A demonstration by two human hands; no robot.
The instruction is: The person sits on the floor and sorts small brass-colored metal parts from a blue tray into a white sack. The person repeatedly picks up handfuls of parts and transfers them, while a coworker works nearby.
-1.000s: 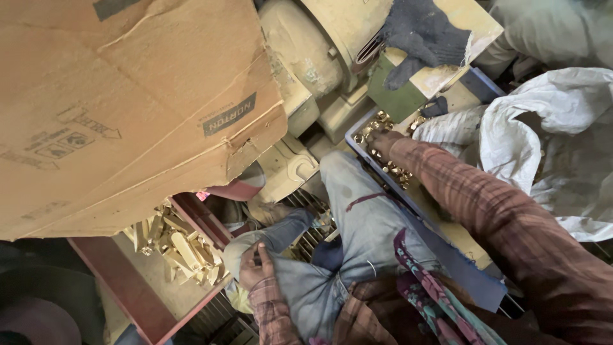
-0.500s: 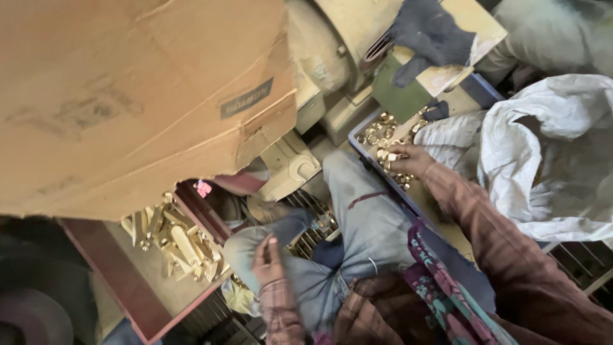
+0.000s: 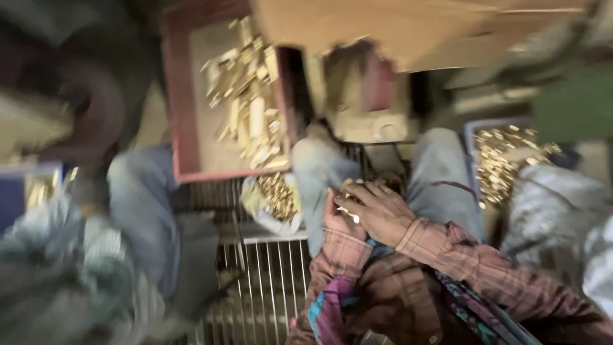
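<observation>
The picture is blurred. My left hand (image 3: 334, 222) and my right hand (image 3: 378, 209) meet over my lap, between my knees in grey trousers. My right hand lies curled over my left palm, and a few small brass pieces (image 3: 348, 202) glint between them. A red tray (image 3: 184, 102) with several loose brass parts (image 3: 246, 105) stands ahead to the left. A pale bag of small brass pieces (image 3: 278, 195) lies just left of my hands. A blue tray (image 3: 471, 137) heaped with brass pieces (image 3: 504, 160) sits to the right of my right knee.
A brown cardboard box (image 3: 396, 22) hangs over the top of the view. A white sack (image 3: 555, 204) lies at the right. A wire grate (image 3: 268, 275) covers the floor below my hands. Another person's leg (image 3: 140, 211) is at the left.
My right hand has left the blue tray and come back to my left hand over my lap. The camera has swung down and left, so the red tray is now at the top.
</observation>
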